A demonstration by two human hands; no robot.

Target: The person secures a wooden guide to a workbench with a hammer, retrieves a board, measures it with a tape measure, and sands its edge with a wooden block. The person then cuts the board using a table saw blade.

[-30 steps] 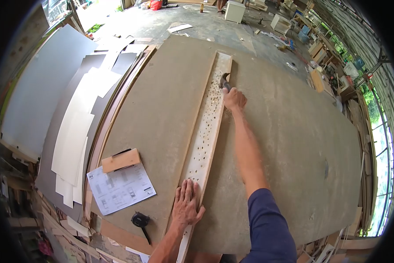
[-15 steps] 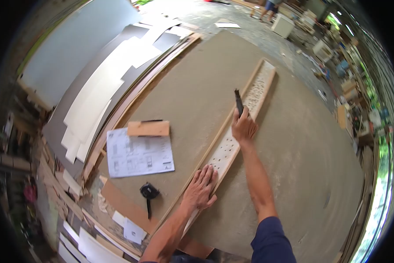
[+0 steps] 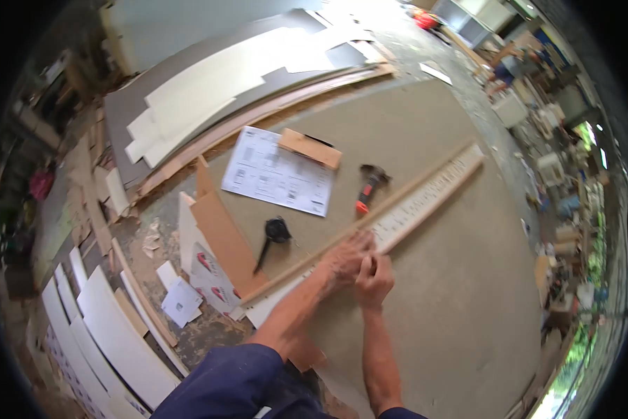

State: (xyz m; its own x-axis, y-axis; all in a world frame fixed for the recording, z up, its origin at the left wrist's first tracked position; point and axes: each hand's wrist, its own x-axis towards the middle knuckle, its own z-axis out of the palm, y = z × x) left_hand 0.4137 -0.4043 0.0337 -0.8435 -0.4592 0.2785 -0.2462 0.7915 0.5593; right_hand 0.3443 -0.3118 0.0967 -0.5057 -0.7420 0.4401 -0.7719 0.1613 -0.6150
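A long, narrow wooden trough (image 3: 415,215) with raised side strips lies diagonally across the tabletop. Many small dark specks cover its pale inner face; I cannot tell whether they are holes or loose pieces. My left hand (image 3: 344,264) rests over the trough around its middle, its fingers smeared by motion. Right against it, my right hand (image 3: 374,281) is closed with curled fingers at the near side strip; whatever it may pinch is hidden. Just beyond the trough lies a hammer (image 3: 369,191) with a black and red handle, touched by neither hand.
A printed drawing sheet (image 3: 275,174) lies on the table under a small wood block (image 3: 309,148). A black tape measure (image 3: 277,230) sits nearer me. White panels (image 3: 202,87) are stacked at the back left. Offcuts lie at left; another person (image 3: 506,70) is far off at right.
My right hand has put the dark tool down beyond the trough and come back beside my left hand. My left hand has shifted along the trough. The view has turned.
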